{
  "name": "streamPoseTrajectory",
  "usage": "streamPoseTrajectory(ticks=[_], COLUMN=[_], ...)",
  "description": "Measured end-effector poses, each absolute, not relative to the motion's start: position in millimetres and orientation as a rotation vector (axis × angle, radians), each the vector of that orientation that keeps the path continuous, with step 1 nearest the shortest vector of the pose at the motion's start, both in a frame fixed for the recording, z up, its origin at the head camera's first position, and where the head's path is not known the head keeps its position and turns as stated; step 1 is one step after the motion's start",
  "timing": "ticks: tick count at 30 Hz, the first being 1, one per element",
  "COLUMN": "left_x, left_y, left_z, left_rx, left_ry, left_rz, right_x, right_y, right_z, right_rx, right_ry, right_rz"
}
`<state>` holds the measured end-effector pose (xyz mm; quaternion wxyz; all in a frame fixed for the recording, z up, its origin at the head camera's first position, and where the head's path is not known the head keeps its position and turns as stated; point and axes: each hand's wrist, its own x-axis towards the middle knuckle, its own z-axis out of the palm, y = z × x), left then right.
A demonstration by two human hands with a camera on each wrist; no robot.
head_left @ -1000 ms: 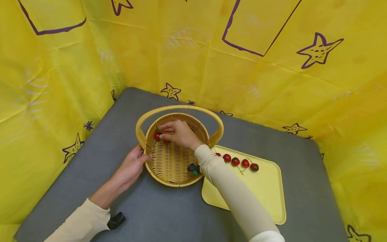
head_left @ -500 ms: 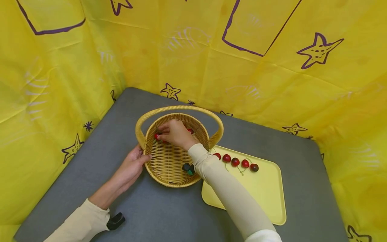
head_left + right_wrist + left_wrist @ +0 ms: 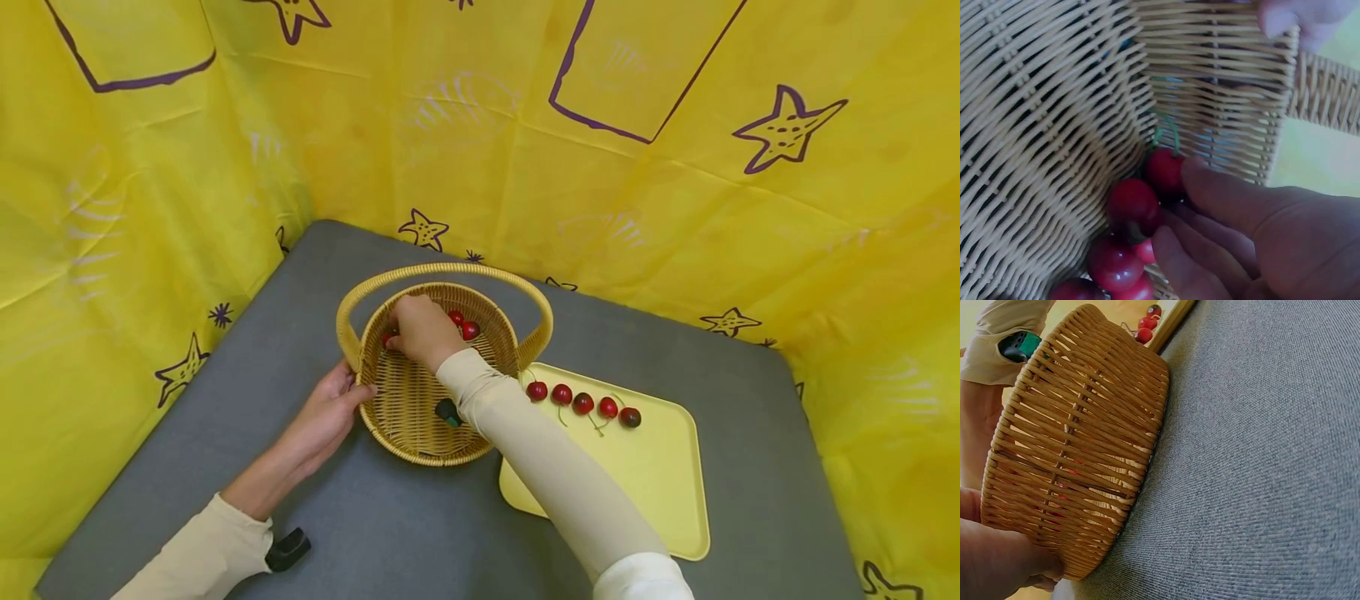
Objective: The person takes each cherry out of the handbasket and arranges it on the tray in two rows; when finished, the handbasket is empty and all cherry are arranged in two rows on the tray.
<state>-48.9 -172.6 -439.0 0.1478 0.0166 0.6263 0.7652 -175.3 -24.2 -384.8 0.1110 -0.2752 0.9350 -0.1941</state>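
Head view: forward-down from above. Wrist views, close, share the round tan wicker basket: left faces outside, right inside.

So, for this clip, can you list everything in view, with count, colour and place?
Cloth backdrop: one visible expanse, yellow with purple drawings, behind and at both sides
Tabletop: one, grey, below the backdrop
Tray: one, pale yellow, on the tabletop
Wicker basket: one, yellow-tan, left of the tray
Tray cherries: five, red to dark red, in a row
Basket cherries: several, partly hidden, red, inside the basket
Wrist devices: two, black and black-green, one per wrist
Sleeves: two, beige
Left hand: one, gripping the basket's rim
Right hand: one, touching basket cherries
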Motion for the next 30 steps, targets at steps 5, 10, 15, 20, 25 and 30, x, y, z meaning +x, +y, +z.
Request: streamPoseTrajectory(ticks=[5,10,15,20,25,30], left_x=[-48.1,-48.3,-48.6,-49.3,-48.6,-47.9], left_y=[-172.4,-171.8,-172.3,-171.7,-172.1,-172.5], left_z=[-438.1,-438.1,-437.8,-436.9,-436.0,-435.6], left_rx=[0.054,0.054,0.039,0.037,0.04,0.03], left_ry=[1.806,1.801,1.805,1.801,1.815,1.824], left_rz=[2.207,2.21,2.209,2.201,2.192,2.197], right_x=[-173.6,-175.7,-170.3,-150.7,-116.0,-83.2], right_y=[-23.8,-14.6,4.0,30.7,56.7,86.5], right_z=[-386.7,-385.0,-375.3,-363.1,-346.2,-333.9], right_rx=[-0.842,-0.922,-0.916,-0.904,-0.93,-0.885], right_ry=[2.767,2.68,2.56,2.488,2.492,2.41], right_rz=[-0.538,-0.673,-0.934,-1.149,-1.272,-1.462])
